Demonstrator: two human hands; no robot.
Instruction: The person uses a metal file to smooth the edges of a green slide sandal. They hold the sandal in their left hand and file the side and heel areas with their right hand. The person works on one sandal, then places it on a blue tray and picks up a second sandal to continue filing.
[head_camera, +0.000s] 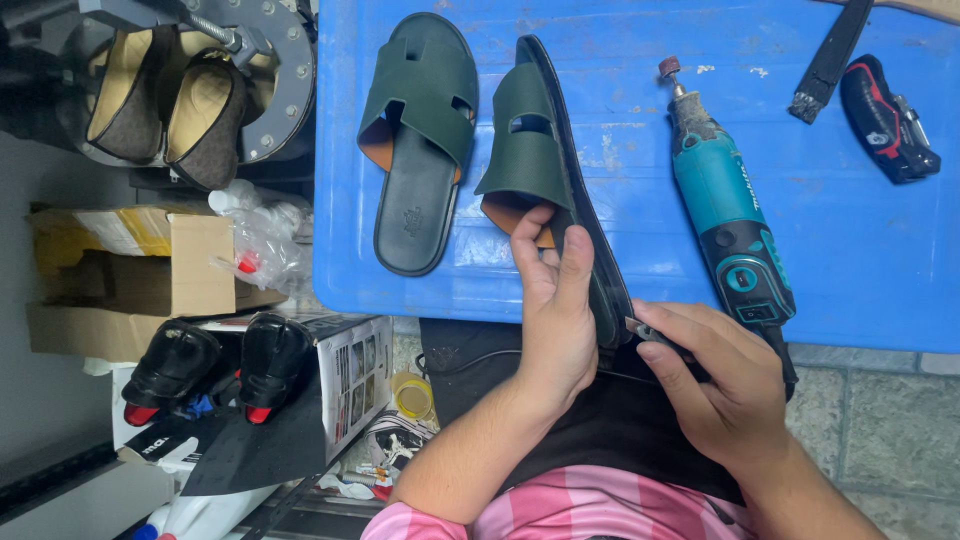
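Person's own body, seen from above w/ head cam: two bare forearms, no sleeves reaching wrists, no watch, no rings, no gloves. Left hand (553, 300) and right hand (715, 380) both bare; fingernails short, unpainted as far as visible. Upper body: pink-and-lighter-pink checked fabric garment (560, 510) w/ broad squares, showing at bottom edge. Over lap: black cloth apron or cover (600, 425), matte, slightly creased, edges irregular. Rest of body out of frame.
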